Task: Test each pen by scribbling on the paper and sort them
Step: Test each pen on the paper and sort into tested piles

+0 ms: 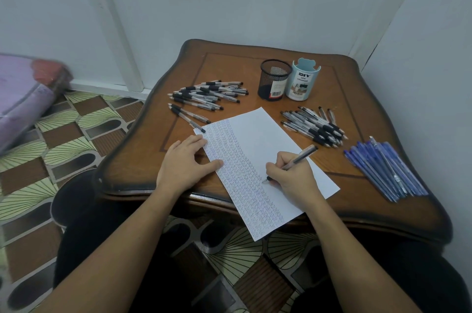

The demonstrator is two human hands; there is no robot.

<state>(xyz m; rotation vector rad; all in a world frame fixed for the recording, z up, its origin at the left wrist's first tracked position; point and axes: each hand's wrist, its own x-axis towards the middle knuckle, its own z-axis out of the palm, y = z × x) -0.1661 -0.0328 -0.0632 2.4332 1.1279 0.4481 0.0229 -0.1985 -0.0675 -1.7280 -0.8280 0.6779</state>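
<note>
**Pen tip on the sheet, paper overhanging the near edge**

The wooden table has scalloped, raised edges; bare wood lies left of the paper, whose near corner hangs past the rim; the left hand lies flat and open on its left margin; the right hand is closed around a clear pen, tip touching the sheet beside dense scribbled rows. A black mesh cup and a pale blue organizer stand touching at the back; their insides cannot be made out. Black-grip pens lie in a left pile and a right pile; blue pens fan near the right edge.
</note>
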